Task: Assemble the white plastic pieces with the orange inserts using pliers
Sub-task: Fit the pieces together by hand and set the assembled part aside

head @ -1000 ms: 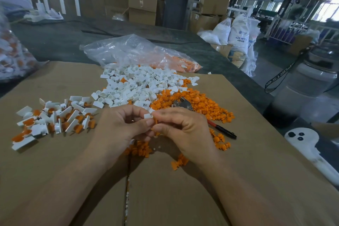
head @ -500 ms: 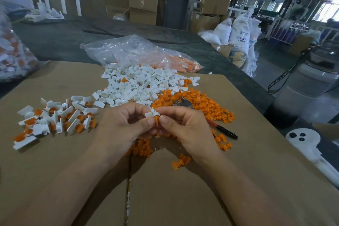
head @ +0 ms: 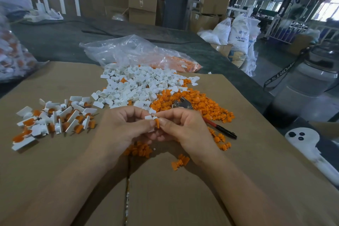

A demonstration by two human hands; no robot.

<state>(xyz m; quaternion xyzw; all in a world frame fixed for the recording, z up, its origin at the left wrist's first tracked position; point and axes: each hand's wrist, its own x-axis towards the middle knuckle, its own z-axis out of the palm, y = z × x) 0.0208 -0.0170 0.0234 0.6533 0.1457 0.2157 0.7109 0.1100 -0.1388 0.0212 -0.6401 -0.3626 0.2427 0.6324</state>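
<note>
Over the surface (head: pixel 256 152), the left hand (head: pixel 119 130) pinches a white piece (head: pixel 149 117) and the right hand (head: pixel 185 128) pinches an orange insert (head: pixel 157 122) against it. Just behind, pliers (head: pixel 182 103) lie among loose orange inserts (head: pixel 203 103).

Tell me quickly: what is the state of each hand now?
Left hand: closed, pinching the white piece.
Right hand: closed, pinching the orange insert against it.
</note>
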